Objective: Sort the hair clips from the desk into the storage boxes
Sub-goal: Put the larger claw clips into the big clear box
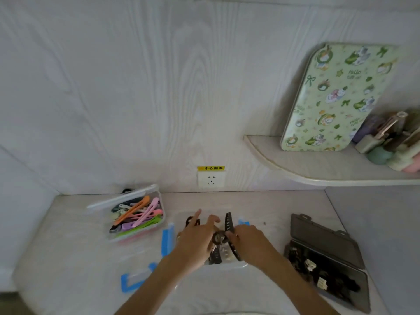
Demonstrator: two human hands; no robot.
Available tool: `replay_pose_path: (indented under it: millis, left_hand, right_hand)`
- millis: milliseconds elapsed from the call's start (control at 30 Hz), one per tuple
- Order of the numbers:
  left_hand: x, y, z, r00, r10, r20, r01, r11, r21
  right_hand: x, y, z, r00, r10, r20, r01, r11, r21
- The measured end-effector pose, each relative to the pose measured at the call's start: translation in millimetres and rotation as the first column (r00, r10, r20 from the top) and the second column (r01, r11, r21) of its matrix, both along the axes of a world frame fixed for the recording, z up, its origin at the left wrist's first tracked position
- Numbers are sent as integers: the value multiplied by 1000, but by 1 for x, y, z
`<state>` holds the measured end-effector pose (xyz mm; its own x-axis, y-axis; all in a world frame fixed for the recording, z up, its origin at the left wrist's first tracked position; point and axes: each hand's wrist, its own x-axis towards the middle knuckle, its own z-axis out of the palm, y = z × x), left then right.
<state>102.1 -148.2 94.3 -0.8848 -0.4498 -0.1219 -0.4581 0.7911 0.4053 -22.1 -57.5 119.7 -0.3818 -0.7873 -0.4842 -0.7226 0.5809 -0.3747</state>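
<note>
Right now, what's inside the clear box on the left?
The clear box holds a pile of colored clips: orange, pink, purple and green on top, a few dark ones beneath. Its bottom layer is covered.

Pale woodgrain wall (159, 87) w/ socket (211, 180) just above desk's (68, 258) back edge; curved shelf (318, 169) at right.

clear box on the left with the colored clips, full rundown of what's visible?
The clear plastic box sits on the desk at the back left, near the wall, apart from both hands. Its transparent lid stands open, hinged up along the far side. Inside lies a loose heap of long flat clips in orange, pink, green and purple, plus some dark and pale ones. Nothing touches it but the desk.
</note>
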Motion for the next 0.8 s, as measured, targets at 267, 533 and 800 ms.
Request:
replay_pose_path:
  millis: [267,533,800]
  left_hand:
    - [6,-1,-19,998,60,33,-54,985,-165]
    - [20,-8,-13,991,41,126,-18,984,-177]
    - [122,-54,47,717,345,-606,-551,813,-189]
  right_hand:
    - [14,-23,-12,995,45,-90,-28,982,185]
    - [21,-20,-12,887,249,-389,-203,967,156]
    - [16,-54,19,946,253,-205,-278,955,-105]
